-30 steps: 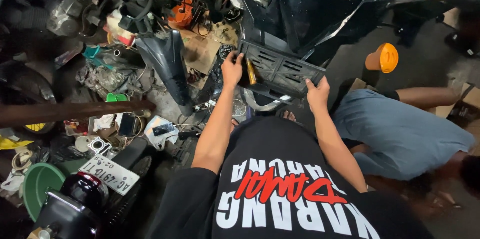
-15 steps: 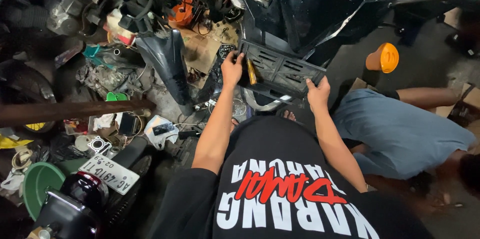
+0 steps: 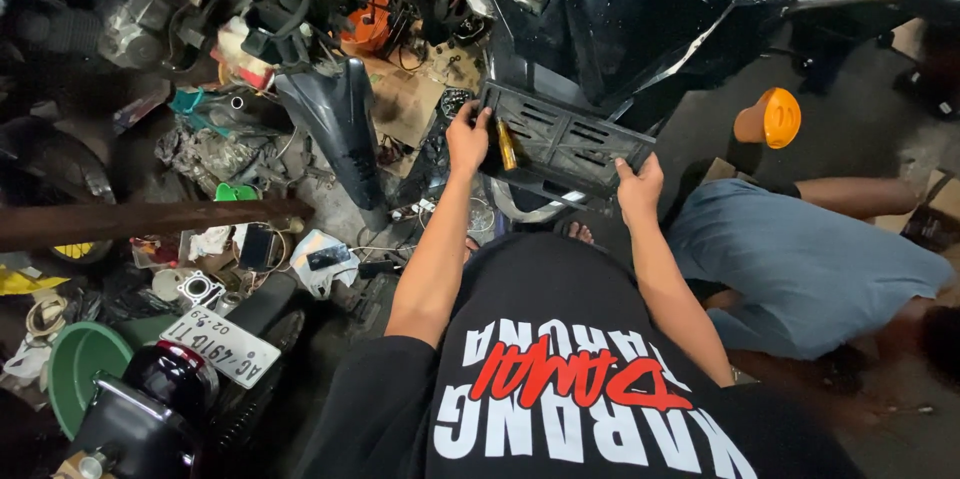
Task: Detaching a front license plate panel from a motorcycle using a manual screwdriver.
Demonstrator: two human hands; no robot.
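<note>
Both hands grip the black slotted panel (image 3: 565,144) at upper centre: left hand (image 3: 468,137) clamps its left edge, right hand (image 3: 640,186) its lower right corner, steadying it against the scooter body (image 3: 640,29).

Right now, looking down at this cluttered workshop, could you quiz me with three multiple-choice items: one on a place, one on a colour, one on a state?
1. Where does the green basin lie?
A. lower left of the view
B. upper right
C. on the slotted panel

2. What colour is the round-ended lamp part on the floor at right?
A. blue
B. orange
C. white

3. How do the hands stand on the black slotted panel?
A. both off it
B. only one on it
C. one on each end

Answers:
1 A: the basin sits at the lower left, beside a plate with printed characters.
2 B: it is plainly orange against the grey floor.
3 C: the left hand grips the left end, with a small gold-coloured tool beside it, and the right hand holds the right end.
</note>
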